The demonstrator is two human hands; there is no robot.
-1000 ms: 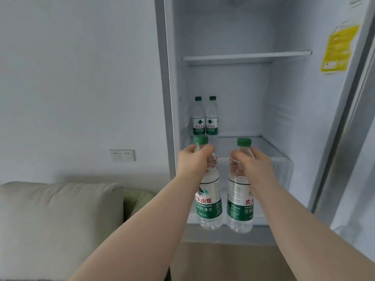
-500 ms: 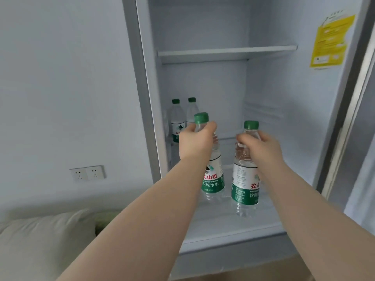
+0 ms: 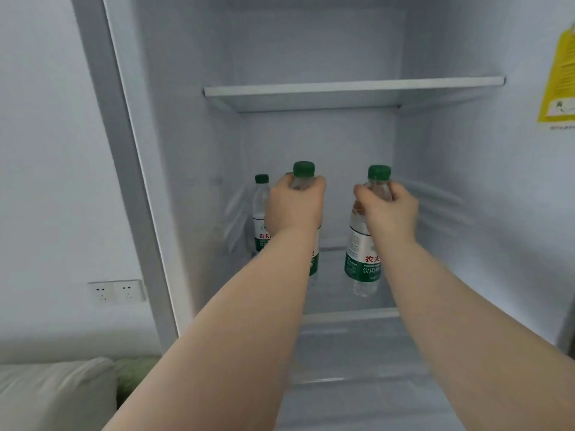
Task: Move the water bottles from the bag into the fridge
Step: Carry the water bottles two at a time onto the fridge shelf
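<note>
Two clear plastic water bottles, each with a round green screw cap and a wrapped green-and-white label, are held upright inside the white, smooth-walled fridge (image 3: 311,42). The left bottle (image 3: 304,170) is grasped by the left hand (image 3: 294,206), whose fingers are curled round the tapered neck just under the cap. Most of its body is hidden behind the wrist and forearm. The right bottle (image 3: 362,259) is gripped in the same way by the right hand (image 3: 389,209), at three o'clock from the left bottle, with a gap between them. Both bases are seen over the translucent lower shelf (image 3: 342,309); whether they touch it cannot be told. A third bottle of the same kind, the rear bottle (image 3: 260,209), is stood at nine o'clock from the left hand, close to the fridge's left wall and partly covered by that hand. A flat white upper shelf (image 3: 351,88) is fixed at twelve o'clock above the caps. A yellow rectangular sticker (image 3: 557,79) is seen at two o'clock, at the right edge of the view. Outside the fridge, a white double wall socket (image 3: 116,290) is set at eight o'clock, and a soft pale fabric cushion (image 3: 53,396) is seen at seven o'clock.
</note>
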